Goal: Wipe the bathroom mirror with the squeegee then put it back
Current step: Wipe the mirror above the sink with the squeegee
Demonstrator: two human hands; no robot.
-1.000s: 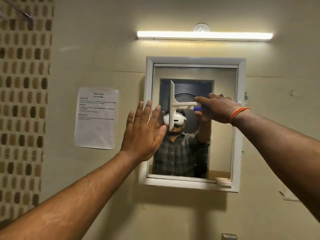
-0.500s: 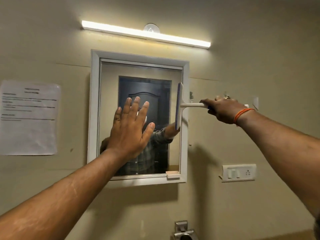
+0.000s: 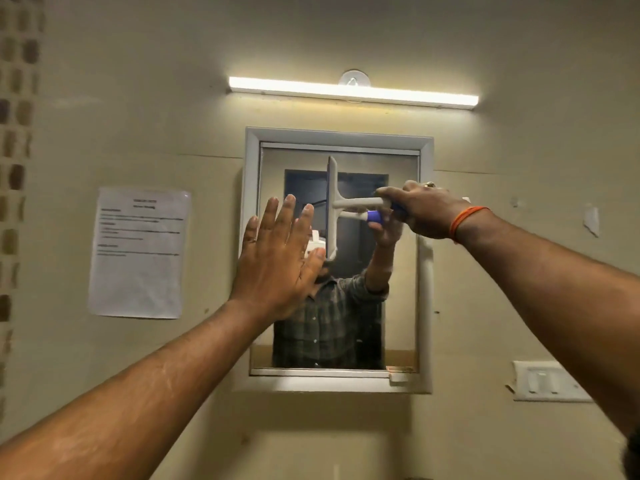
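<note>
right hand [image 3: 427, 211] gripping squeegee [image 3: 333, 207], left hand [image 3: 277, 258] flat

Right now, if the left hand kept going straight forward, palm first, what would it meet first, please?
Most likely the mirror, near its left frame edge: the open left hand is raised flat in front of it. The squeegee stands to its right. Depth is unclear, so the palm may already be touching.

A right hand [image 3: 427, 211] grips a white squeegee [image 3: 337, 207], its blade upright on a wall mirror [image 3: 398, 306]. The left hand [image 3: 277, 265], fingers straight, is raised at the mirror's left edge.
</note>
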